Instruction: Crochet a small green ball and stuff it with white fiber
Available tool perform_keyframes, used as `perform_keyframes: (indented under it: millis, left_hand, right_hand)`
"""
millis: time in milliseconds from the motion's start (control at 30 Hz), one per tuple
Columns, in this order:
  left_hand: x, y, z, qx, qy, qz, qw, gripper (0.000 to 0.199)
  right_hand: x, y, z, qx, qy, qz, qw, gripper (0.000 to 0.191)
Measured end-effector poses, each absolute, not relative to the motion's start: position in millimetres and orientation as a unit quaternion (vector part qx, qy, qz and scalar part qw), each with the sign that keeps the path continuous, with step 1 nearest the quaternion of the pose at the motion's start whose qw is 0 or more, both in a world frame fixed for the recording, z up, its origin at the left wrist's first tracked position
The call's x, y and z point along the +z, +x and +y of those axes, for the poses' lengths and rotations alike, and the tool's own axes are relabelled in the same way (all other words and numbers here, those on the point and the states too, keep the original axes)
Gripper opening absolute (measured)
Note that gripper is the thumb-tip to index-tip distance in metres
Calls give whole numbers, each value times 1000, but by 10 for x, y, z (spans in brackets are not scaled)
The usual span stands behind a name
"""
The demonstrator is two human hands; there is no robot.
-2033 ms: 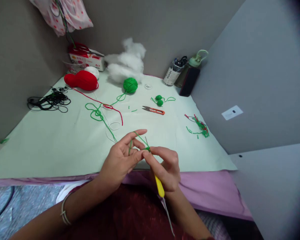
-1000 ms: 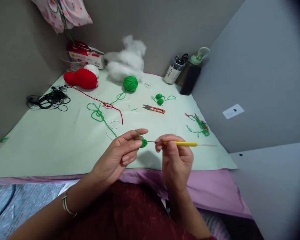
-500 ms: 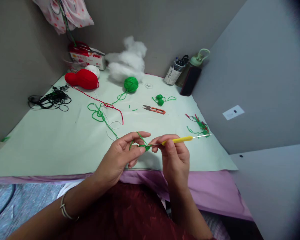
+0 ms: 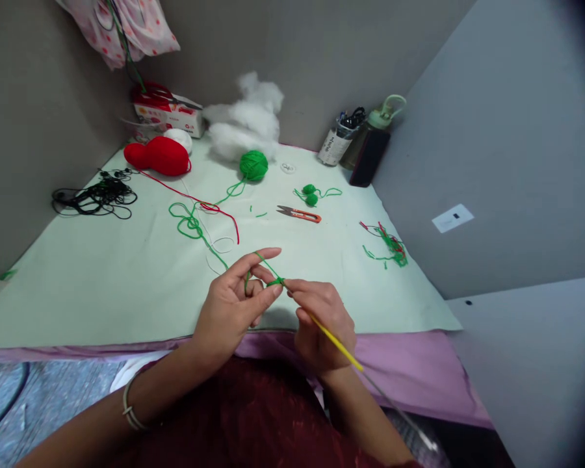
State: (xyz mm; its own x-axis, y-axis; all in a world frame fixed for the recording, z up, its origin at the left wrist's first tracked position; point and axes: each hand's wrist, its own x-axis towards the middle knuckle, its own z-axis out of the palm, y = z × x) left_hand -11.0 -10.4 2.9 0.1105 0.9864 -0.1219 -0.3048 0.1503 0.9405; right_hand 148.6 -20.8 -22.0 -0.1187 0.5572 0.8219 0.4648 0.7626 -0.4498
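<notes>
Left hand (image 4: 229, 312) pinches small green crochet piece (image 4: 275, 283) between thumb and fingertips, index raised with green yarn over it, probably to keep the strand taut. Right hand (image 4: 325, 322) is closed around yellow-handled crochet hook (image 4: 338, 342), shaft angled up to the piece, likely for control near the stitches; exact hook tip too small to tell. Piece sits between both hands, above the table's near edge. Green yarn ball (image 4: 254, 166) sits farther back, slack loops between, presumably so yarn feeds freely. Orange thread snips (image 4: 299, 214) within reach. Pale green table cover (image 4: 127, 279), purple cloth (image 4: 404, 357) below its front edge, grey walls (image 4: 312, 58) around.
</notes>
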Motion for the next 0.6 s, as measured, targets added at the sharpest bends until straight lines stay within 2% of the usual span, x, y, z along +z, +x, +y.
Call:
perform_keyframes:
  millis: [167,300,433,500,600]
  left_hand:
    - [29,-156,-81,505,411,416,634,42]
    - [38,-129,-100,499,392,404,659,47]
    - [61,-119,-96,464,294,338,764,49]
    - [72,-145,-64,443,245,313,804,44]
    - [81,-182,-18,465,234,304,798,35]
  right_hand:
    - [-188,1480,-188,161,-362,-693,602,25]
    - [-228,1476,-190,75,-359,-733,573,28]
    - [-289,1464,-219,-41,-367,-762,532,41]
    - [-262,1458,-225,11,-368,-742,560,38]
    - [-171,1446,-201,204,-372,-638,642,29]
